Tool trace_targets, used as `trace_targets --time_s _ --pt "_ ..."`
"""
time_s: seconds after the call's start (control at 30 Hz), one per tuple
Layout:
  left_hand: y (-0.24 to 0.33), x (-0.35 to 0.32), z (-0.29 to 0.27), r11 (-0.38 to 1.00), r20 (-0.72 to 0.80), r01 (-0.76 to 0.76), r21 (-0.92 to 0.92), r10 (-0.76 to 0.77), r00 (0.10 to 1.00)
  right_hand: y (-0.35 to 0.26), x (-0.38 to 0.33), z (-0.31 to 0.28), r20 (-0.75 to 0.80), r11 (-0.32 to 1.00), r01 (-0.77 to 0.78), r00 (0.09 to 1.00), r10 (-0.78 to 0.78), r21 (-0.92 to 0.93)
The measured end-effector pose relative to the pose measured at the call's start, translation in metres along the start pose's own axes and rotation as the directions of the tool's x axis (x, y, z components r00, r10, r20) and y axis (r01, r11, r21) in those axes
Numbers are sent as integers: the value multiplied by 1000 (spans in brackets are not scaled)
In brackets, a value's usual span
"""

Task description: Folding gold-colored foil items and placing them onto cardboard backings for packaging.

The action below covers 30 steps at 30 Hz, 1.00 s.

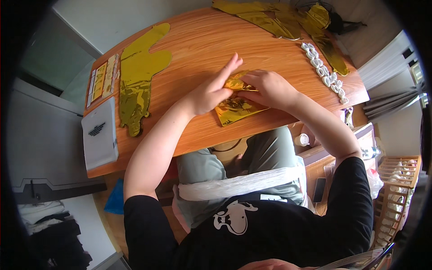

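In front of me at the table's near edge lies a folded gold foil balloon [238, 109], its upper part bunched up between my hands. My right hand [271, 90] pinches the raised fold between thumb and fingers. My left hand [211, 93] stands edge-on at the fold's left side, fingers stretched out away from me and thumb touching the foil. Its palm side is partly hidden. Left of my hands another gold foil balloon [143, 67] lies flat and unfolded. More flat gold foil balloons [252, 17] are spread along the far right edge.
White coiled bundles [320, 69] form rows on the wooden table's [193, 45] right side. At the left are printed packets [102, 81] and a white plastic stack [100, 135] with small dark pieces. White plastic film [238, 183] crosses my lap. A white cup [302, 140] stands below the table's right edge.
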<state>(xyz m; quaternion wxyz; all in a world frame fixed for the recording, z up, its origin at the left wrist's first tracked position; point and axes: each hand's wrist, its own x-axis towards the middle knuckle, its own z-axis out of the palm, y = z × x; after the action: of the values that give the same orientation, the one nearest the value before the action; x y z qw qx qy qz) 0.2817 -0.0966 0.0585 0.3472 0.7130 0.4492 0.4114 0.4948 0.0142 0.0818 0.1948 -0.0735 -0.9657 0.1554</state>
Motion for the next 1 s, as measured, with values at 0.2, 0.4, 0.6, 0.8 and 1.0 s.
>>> trace_targets --time_s 0.2,0.4,0.6,0.8,1.0 --pt "50 -2 -33 838 -384 410 362 -267 884 -10 3 7 11 997 -76 997 76 -13" --pt "78 -41 -9 626 -315 685 371 -609 728 -18 3 13 -64 982 -183 981 185 35" --pt "40 -43 19 768 -519 609 200 -444 730 -16 -2 17 -165 958 -179 962 219 225" --pt "21 -27 12 732 -615 670 122 -474 631 -12 0 10 -157 929 -245 942 296 278" --pt "21 -15 16 687 -682 721 85 -488 545 -14 -1 8 -86 914 -294 941 328 279"
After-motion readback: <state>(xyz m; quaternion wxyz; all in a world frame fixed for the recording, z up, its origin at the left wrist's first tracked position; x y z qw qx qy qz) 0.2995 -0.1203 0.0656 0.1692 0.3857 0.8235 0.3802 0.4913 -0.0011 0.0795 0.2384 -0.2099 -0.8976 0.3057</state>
